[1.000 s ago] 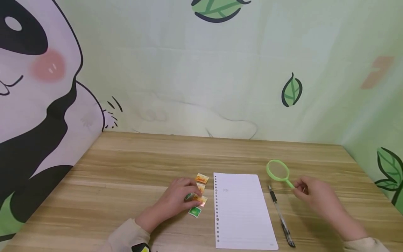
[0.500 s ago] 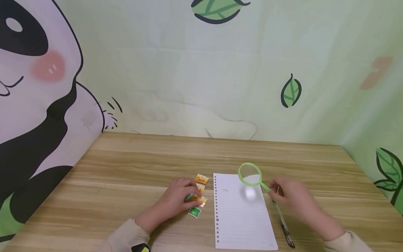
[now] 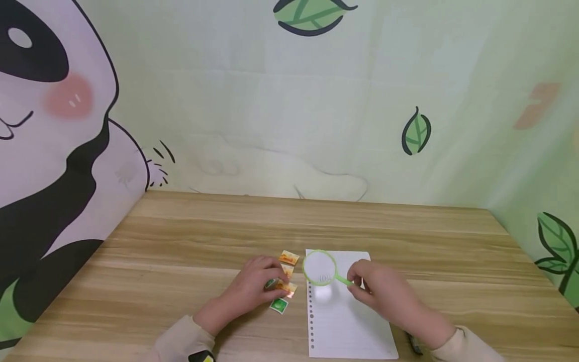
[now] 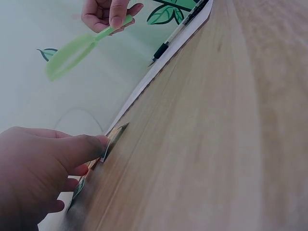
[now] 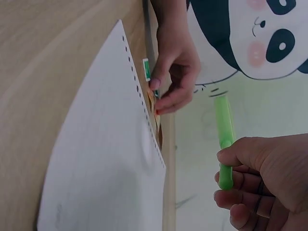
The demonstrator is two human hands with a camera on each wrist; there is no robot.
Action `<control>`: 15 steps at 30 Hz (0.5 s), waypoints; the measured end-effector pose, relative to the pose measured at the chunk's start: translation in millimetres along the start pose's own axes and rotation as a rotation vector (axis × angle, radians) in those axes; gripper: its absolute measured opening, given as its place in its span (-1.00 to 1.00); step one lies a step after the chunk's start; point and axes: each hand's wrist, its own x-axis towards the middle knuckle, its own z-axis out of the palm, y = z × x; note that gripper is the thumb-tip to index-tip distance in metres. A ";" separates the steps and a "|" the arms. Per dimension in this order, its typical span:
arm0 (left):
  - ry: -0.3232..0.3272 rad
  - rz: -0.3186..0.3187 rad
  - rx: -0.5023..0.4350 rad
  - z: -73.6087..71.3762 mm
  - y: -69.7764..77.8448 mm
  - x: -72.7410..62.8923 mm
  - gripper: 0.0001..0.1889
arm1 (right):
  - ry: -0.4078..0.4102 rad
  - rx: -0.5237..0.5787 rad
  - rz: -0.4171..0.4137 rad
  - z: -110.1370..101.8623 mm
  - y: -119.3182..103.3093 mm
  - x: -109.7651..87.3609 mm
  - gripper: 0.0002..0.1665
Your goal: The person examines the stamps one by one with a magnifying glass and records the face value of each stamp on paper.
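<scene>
My right hand point(image 3: 389, 294) pinches the handle of a green magnifying glass point(image 3: 319, 265) between thumb and fingers. Its lens is raised over the upper left of a punched sheet of lined paper point(image 3: 348, 322), and faint handwriting shows through it. My left hand point(image 3: 249, 284) rests with bent, relaxed fingers over several small stamp-like pictures. An orange one point(image 3: 289, 257) lies beyond the fingers and a green one point(image 3: 279, 305) nearer; others are partly covered. In the left wrist view the thumb touches one small picture point(image 4: 114, 142) by its edge.
A black-gripped pen point(image 4: 166, 44) lies along the paper's right side, mostly hidden by the right arm in the head view. The wooden table point(image 3: 217, 221) meets a printed panda-and-leaf backdrop point(image 3: 226, 100) behind and at both sides.
My right hand has carried the magnifying glass leftward, from above the table right of the paper to the sheet's upper left. The left hand has stayed on the small pictures.
</scene>
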 end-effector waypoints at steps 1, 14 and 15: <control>0.002 0.000 -0.001 0.2 -0.1 0.0 -0.82 | 0.000 -0.009 -0.013 2.1 -2.2 0.7 -0.84; 0.006 0.016 -0.005 -1.2 -1.7 -1.7 -0.80 | 0.027 -0.162 -0.173 21.8 -17.5 3.7 -0.82; 0.004 0.013 -0.005 -1.4 -1.8 -1.8 -0.80 | 0.022 -0.170 -0.171 22.2 -18.6 4.0 -0.82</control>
